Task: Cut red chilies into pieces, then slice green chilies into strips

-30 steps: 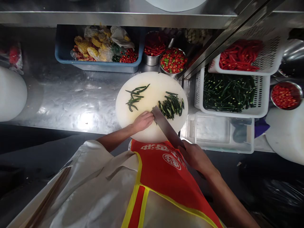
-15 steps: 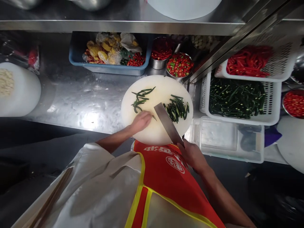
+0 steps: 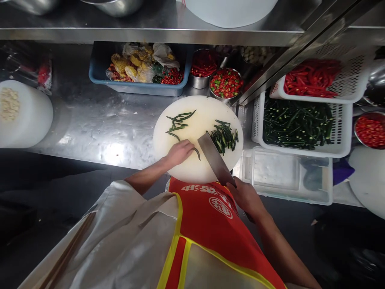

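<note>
Cleaver (image 3: 214,156) at the centre of the frame, its handle wrapped in the closed right hand (image 3: 247,196), the person seems to be between cuts on a round white board (image 3: 198,172). Left of the blade, the left hand (image 3: 179,152), fingers drawn together, appears to pinch one curved green pepper (image 3: 197,154), with loose peppers (image 3: 180,117) above it and cut pieces (image 3: 224,136) to the right; the next cut would call for that pepper brought under the edge, fingertips tucked back.
</note>
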